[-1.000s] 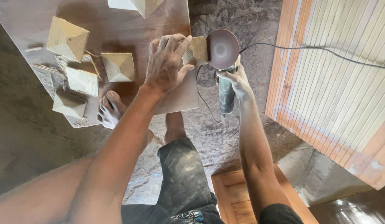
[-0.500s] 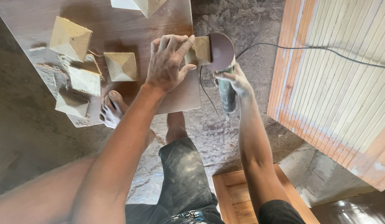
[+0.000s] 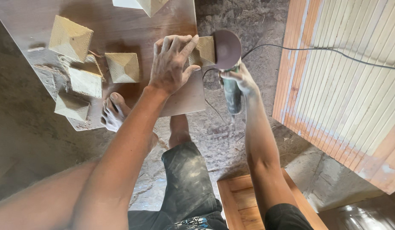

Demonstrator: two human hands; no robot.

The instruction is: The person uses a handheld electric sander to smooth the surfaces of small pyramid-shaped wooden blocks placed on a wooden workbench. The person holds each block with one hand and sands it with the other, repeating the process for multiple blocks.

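Observation:
My left hand (image 3: 171, 64) presses down on a pale wooden pyramid-topped block (image 3: 204, 50) at the right edge of a brown board (image 3: 133, 25). My right hand (image 3: 241, 80) grips the green body of an angle grinder (image 3: 231, 93), whose dark sanding disc (image 3: 226, 43) sits against the block's right side. The grinder's black cord (image 3: 316, 50) runs off to the right. Most of the block is hidden under my left fingers.
Several more pyramid-topped blocks (image 3: 122, 67) lie on the board's left part, with sawdust around them. My bare foot (image 3: 112, 113) rests at the board's near edge. A slatted wooden panel (image 3: 346, 85) lies on the right and a wooden frame (image 3: 240, 200) lies below.
The sanding disc has shifted slightly against the block's right side, first lower, then back up. My left hand has stayed on the block.

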